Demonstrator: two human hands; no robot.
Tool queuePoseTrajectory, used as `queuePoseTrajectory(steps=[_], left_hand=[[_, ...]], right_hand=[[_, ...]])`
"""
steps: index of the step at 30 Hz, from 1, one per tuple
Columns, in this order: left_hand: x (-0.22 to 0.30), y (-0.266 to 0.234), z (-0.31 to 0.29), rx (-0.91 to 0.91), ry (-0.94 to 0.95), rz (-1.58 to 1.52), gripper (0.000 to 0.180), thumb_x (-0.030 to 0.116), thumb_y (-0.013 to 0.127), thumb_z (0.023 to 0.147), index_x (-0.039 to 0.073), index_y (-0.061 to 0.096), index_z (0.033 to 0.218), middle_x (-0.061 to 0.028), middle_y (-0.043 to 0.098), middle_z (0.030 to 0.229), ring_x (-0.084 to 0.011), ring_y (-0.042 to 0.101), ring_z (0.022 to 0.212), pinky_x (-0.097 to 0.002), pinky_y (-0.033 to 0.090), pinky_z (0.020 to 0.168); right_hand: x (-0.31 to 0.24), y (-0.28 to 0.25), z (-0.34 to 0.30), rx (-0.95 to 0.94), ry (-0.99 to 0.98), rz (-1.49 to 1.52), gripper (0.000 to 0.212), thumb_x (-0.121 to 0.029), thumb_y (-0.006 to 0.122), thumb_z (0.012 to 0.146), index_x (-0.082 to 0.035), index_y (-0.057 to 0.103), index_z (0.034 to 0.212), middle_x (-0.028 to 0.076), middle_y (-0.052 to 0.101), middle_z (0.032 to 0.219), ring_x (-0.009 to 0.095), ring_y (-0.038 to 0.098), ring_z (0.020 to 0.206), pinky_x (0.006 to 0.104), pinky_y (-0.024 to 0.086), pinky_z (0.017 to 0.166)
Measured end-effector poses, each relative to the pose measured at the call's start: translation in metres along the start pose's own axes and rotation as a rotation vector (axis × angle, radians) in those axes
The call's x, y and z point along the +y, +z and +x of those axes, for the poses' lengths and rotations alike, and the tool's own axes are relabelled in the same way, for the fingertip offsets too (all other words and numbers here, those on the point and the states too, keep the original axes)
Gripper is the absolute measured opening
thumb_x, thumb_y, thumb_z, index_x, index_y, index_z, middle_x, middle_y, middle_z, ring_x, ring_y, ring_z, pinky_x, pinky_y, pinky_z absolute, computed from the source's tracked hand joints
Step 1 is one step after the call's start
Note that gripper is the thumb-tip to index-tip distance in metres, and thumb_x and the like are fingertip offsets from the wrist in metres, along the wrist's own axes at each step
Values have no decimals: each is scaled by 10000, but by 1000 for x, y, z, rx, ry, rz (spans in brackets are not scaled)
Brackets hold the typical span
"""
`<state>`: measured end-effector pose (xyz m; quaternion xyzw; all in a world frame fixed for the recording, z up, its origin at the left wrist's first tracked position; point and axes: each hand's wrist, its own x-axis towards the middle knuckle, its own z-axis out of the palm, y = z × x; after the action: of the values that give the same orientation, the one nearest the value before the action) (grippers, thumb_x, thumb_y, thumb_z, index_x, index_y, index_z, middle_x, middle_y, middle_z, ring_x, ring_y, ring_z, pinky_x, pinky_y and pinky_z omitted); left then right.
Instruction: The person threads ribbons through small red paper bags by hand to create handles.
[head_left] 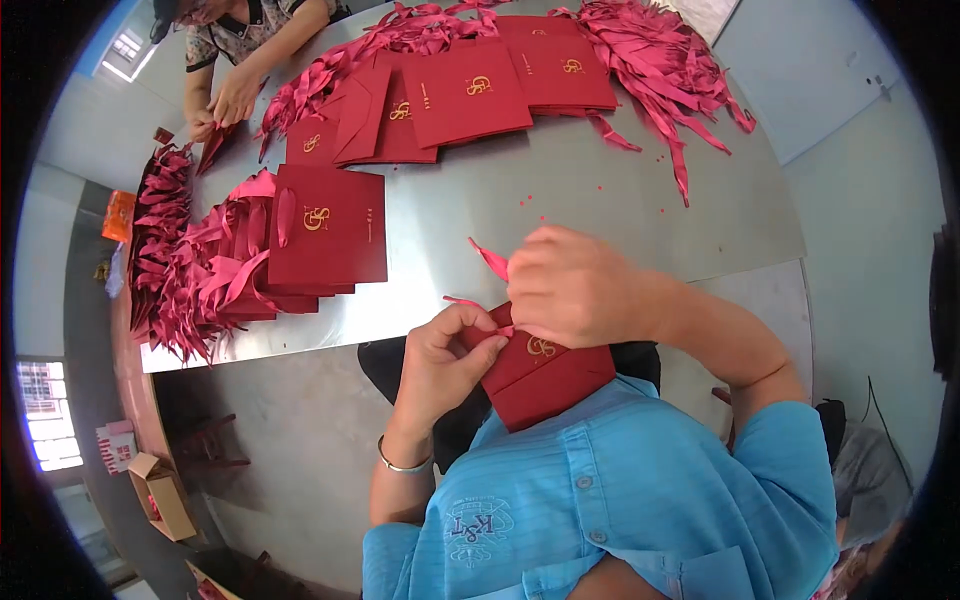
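The bag (550,388) is dark red and flat, with gold print and a crease across it, tilted just below the hands and before the shirt (640,470). The left hand (450,355) is nearly closed, thumb and forefinger pinching the pink ribbon (489,259) at the bag's edge. The right hand (572,290) is curled into a loose fist over the bag's upper part, a ribbon end poking out on its left (what its fingertips grip is hidden). The near edge of the table (710,235) passes just about under the hands; beyond and to the right of the right hand, a wide stretch of grey metal, dotted with red specks, gives room to move. Left of the left hand, past a strip of shiny tabletop, sits a stack of ribboned bags (340,235). Farther beyond the hands, more bags (470,95) overlap beside a ribbon heap (655,55), and at far left a co-worker's hands (232,97) are on another bag (214,148).
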<state>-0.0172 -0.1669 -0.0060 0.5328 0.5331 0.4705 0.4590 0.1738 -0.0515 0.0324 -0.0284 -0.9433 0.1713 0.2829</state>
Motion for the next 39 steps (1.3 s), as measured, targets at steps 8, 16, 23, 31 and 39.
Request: queuePoseTrajectory(steps=[8,16,23,31,39], left_hand=[[10,-2,-3,-30,16,-28,229,-14,708,819,-6,673,1045,-30,686,916,-73,578,763,-208,478,670],[11,-20,5,-239,70,13,202,-2,668,869,-12,675,1071,-70,677,924,-114,604,819,-244,493,737],[6,-16,3,-201,43,-28,138,-7,702,833,4,693,970,-58,657,825,-121,591,742,-256,481,669],[18,-14,1,-239,159,90,131,-18,724,805,-31,700,933,-85,675,837,-149,620,771,-265,482,710],[16,-11,-5,-164,271,205,177,-18,746,763,2,712,935,-94,659,819,-178,622,724,-261,492,650]], right_hand=[[-14,21,-9,211,-185,-388,101,-89,660,685,-53,588,746,54,582,788,221,608,800,360,510,746],[-21,19,-8,249,-299,-363,75,-68,666,720,-67,606,765,46,606,812,212,622,827,345,511,721],[4,-16,13,114,179,478,123,-92,688,768,-61,674,887,68,675,903,215,625,823,344,505,722],[48,11,36,-567,386,973,276,-78,627,841,16,643,1099,99,708,914,143,622,794,301,496,685],[35,13,52,-715,748,892,295,-73,682,801,30,631,1072,79,692,790,116,607,682,261,468,590]])
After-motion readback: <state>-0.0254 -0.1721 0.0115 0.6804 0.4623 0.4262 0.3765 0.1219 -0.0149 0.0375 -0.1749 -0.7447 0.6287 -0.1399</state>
